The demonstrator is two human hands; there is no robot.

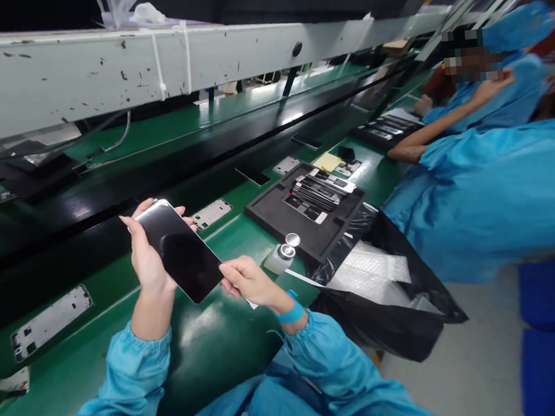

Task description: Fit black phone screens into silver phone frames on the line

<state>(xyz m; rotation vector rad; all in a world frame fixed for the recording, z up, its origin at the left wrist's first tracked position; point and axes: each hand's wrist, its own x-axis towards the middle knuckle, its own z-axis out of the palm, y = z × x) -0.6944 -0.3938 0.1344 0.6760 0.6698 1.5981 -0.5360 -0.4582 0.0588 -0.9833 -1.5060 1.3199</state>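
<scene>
A dark smartphone screen panel [184, 252] with a thin light rim is held up above the green bench, tilted toward me. My left hand [150, 258] grips its left long edge, thumb along the side and fingertips showing past the far edge. At the lower right corner, my right hand [249, 280] pinches the panel between thumb and fingers. A bit of something white shows beneath the right hand; its kind is hidden. Behind the panel, a silver phone frame [214, 212] lies on the black conveyor's edge. Another silver frame [51, 321] lies to the left.
A black foam tray [278, 217] holds a row of phone parts. Near it stand a small dispenser bottle [279, 258] and black plastic with bubble wrap [368, 271]. A dark phone panel [252, 174] lies on the belt [111, 190]. Co-workers in blue [490, 189] sit at right.
</scene>
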